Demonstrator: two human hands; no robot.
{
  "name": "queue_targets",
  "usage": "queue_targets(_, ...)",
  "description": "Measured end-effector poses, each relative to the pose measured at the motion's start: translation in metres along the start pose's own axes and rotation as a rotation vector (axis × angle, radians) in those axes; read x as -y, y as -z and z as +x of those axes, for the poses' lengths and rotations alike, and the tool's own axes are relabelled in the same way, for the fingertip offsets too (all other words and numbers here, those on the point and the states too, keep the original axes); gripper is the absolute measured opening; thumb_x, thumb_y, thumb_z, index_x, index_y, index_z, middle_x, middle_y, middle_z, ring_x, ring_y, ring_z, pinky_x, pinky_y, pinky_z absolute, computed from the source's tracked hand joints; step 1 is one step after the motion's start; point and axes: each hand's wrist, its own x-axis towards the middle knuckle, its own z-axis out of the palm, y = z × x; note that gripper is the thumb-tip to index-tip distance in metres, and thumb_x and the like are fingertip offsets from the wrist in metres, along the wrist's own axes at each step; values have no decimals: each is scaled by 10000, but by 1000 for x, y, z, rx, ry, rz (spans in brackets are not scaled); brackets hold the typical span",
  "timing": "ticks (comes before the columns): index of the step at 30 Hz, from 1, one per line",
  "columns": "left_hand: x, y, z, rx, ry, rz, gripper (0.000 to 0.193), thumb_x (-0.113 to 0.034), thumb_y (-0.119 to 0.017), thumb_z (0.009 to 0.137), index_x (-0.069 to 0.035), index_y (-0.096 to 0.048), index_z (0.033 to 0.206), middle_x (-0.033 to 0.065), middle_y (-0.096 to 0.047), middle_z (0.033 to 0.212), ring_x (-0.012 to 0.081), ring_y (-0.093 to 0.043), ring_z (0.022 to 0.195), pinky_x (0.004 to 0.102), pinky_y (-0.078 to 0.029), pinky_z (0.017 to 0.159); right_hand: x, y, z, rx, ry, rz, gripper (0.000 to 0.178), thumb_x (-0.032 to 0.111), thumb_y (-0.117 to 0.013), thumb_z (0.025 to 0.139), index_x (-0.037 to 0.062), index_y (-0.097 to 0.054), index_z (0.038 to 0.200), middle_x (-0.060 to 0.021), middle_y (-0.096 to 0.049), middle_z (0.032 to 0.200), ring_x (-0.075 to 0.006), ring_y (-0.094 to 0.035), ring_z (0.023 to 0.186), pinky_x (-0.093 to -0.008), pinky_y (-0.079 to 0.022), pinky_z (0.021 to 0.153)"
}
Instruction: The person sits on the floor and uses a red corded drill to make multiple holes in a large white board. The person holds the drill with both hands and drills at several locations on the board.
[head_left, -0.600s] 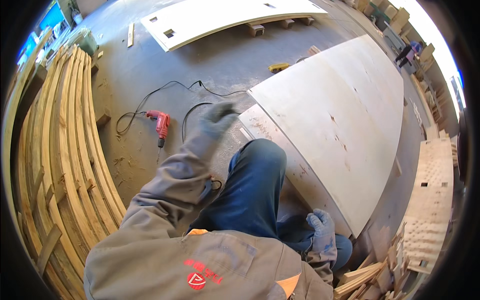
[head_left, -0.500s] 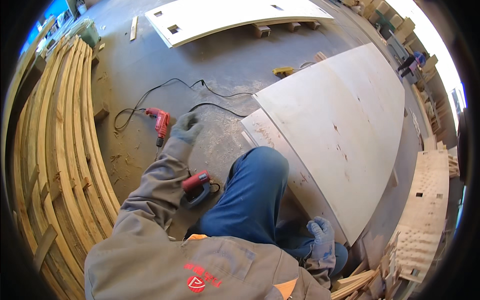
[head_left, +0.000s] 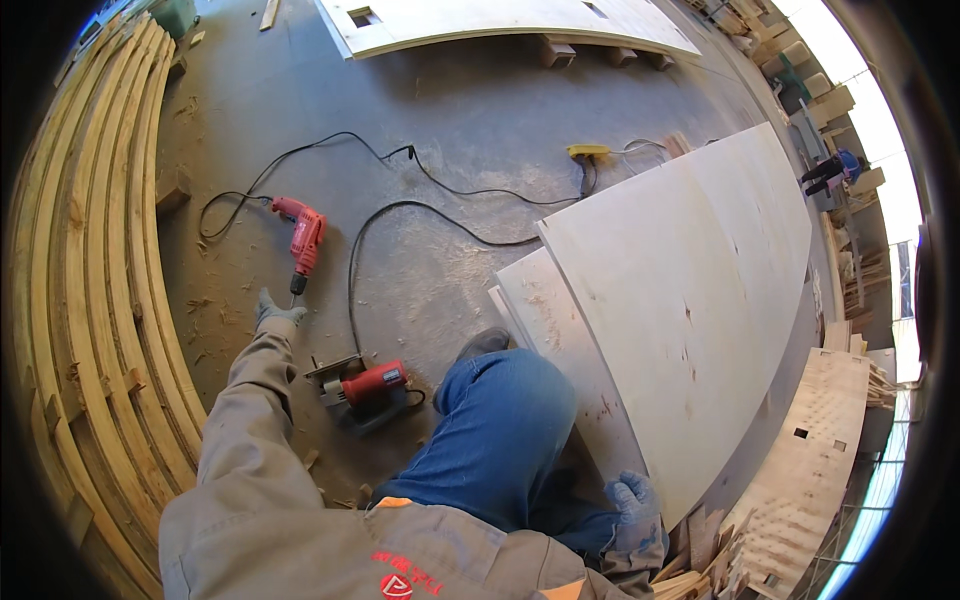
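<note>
the red drill [head_left: 308, 235] lay on its side on the floor [head_left: 450, 100], just beyond the fingertips of the left hand [head_left: 278, 310]. its body was ahead of that hand and slightly to its right, and its bit pointed back toward the gloved fingers. those fingers were spread, with a gap between them near the tip of the bit; whether they touched the bit could not be told. the drill's black cord [head_left: 340, 134] looped out to the left, then ran right toward the panels.

nearer the person, to the right of the left hand, a red and grey power tool [head_left: 378, 382] rested on the floor beside the bent leg [head_left: 510, 400]. a second black cord [head_left: 352, 270] curved up from close to it.

the right hand [head_left: 632, 500], also gloved, was low beside the near edge of the large pale panel [head_left: 690, 300], its fingers curled; whether they gripped anything could not be told. that panel overlapped a dusty lower panel [head_left: 590, 370].

farther out, a yellow object [head_left: 588, 151] sat past the panel's left corner, and a white board [head_left: 510, 25] rested on wooden blocks [head_left: 557, 54]. long wooden strips [head_left: 90, 250] were stacked at the left, wood scraps [head_left: 690, 580] lay at the lower right, and another person [head_left: 838, 168] was far off at the right.
</note>
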Motion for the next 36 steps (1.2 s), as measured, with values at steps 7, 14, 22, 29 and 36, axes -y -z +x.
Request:
queue_targets(7,-7,-51,40,216,83,-57,1191,-346,-910,615,-77,-194,1528,245,-376,1487,366,-381,1380,410,-343,1126,39,-28,0,-19,-71,-174,366,86,-658,861,-64,-576,1184,-165,-661,1043,-225,-643,960,-319,-515,874)
queue_targets(14,67,-141,116,293,-179,-228,960,-321,-879,654,-33,-400,1434,215,-530,1359,318,-495,1291,384,-404,1065,12,-36,38,68,-50,-184,344,85,-677,852,-65,-600,1151,-145,-660,1034,-205,-638,934,-314,-525,841)
queue_targets(22,-40,-38,16,72,63,-36,828,-339,-798,702,-59,-444,1397,212,-492,1395,357,-467,1302,427,-385,1089,-20,-28,53,56,-88,-193,315,91,-687,847,-39,-616,1125,-134,-665,993,-204,-638,868,-312,-530,798)
queue_targets(29,-21,-64,31,-14,-4,47,890,-345,-821,696,-79,-405,1436,203,-449,1436,349,-424,1343,427,-369,1109,10,-48,51,86,-52,-279,345,79,-665,865,-72,-587,1166,-182,-662,1043,-238,-650,955,-330,-526,874)
queue_targets(36,-32,-84,11,32,-57,42,713,-336,-795,701,-96,-548,1325,181,-562,1329,334,-530,1243,418,-417,1066,-8,-40,55,105,-80,-238,369,146,-659,858,-60,-608,1159,-167,-654,1080,-244,-625,980,-334,-505,879)
